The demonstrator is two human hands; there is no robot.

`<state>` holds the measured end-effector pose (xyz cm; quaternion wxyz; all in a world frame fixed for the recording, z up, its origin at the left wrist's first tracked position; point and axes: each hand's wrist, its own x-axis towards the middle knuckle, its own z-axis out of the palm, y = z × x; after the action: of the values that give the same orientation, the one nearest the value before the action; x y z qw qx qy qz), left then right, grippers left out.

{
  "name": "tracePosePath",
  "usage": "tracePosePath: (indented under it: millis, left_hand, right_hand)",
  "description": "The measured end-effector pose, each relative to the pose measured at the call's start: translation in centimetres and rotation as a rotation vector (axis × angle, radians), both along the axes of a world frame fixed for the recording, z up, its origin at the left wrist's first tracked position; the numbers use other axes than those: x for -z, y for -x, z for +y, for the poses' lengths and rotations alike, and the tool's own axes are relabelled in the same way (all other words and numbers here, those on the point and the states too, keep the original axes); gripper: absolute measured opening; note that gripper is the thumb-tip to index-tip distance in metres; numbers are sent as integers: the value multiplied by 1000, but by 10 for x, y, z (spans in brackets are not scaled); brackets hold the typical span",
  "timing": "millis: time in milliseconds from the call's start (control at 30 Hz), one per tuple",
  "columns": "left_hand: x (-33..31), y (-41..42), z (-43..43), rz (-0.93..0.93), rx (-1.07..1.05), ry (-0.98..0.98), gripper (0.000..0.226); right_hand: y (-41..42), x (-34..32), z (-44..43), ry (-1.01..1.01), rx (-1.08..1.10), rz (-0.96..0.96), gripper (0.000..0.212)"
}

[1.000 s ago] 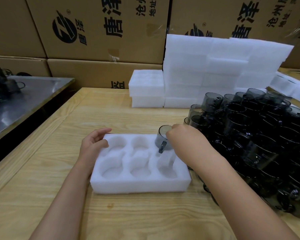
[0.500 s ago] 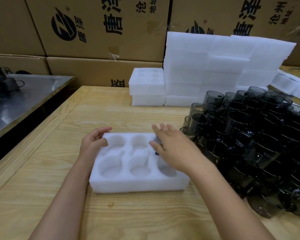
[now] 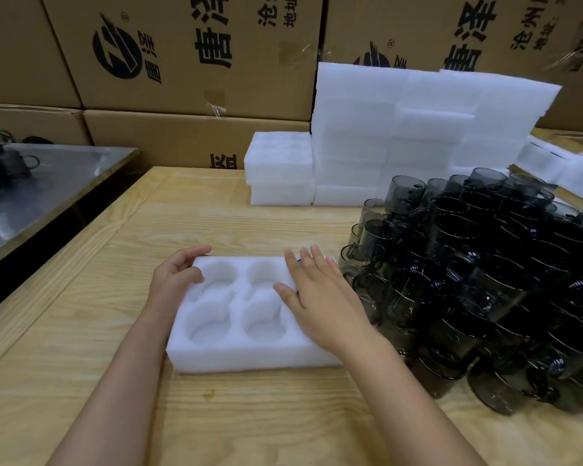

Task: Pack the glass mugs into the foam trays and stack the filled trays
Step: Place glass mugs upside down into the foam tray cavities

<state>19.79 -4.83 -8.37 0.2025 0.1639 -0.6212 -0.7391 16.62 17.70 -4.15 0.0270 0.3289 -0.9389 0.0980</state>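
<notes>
A white foam tray [image 3: 249, 356] with round pockets lies on the wooden table in front of me. My left hand [image 3: 175, 280] grips its far left corner, thumb in a pocket. My right hand [image 3: 317, 294] lies flat, fingers straight, over the tray's right pockets and presses down there. A dark sliver of a mug [image 3: 298, 261] shows between its fingers; the rest is hidden under the palm. A big heap of smoky grey glass mugs [image 3: 478, 284] stands right of the tray.
Stacks of white foam trays [image 3: 401, 129] rise at the back of the table, with a lower stack [image 3: 280, 166] on their left. Cardboard boxes [image 3: 182, 55] form a wall behind. A metal table [image 3: 48, 186] stands at the left with dark mugs on it.
My right hand set a mug into the tray's far right pocket, let go, and now lies flat on top of it. My left hand stayed on the corner.
</notes>
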Motion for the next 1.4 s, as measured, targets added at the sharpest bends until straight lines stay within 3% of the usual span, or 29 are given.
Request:
tracePosePath:
  millis: [133, 200, 333, 467, 667, 767, 833, 967, 1400]
  left_hand:
    - [0, 0, 0, 2, 4, 0, 50]
    - [-1, -1, 0, -4, 4, 13, 50]
    - [-2, -2, 1, -15, 3, 18, 49]
    - [-1, -2, 1, -5, 0, 10, 49]
    - [-1, -1, 0, 9, 10, 4, 48]
    - [-1, -1, 0, 15, 10, -4, 48]
    - [-1, -1, 0, 14, 9, -5, 48]
    - [-1, -1, 1, 17, 13, -18, 48]
    - [-2, -2, 2, 5, 7, -23, 49]
  right_hand:
    - [-38, -24, 20, 355, 160, 522, 42]
    - [-49, -30, 38, 325, 370, 656, 32]
    - [-47, -33, 60, 9, 731, 338, 36]
    - [-39, -27, 61, -72, 738, 305, 13]
    - [-37, -27, 55, 116, 657, 462, 9]
    - [-37, -29, 47, 254, 495, 489, 15]
    - [-34, -32, 42, 385, 351, 372, 12]
    - [-30, -35, 40, 599, 173, -35, 4]
    - [-42, -24, 61, 452, 42, -100, 26]
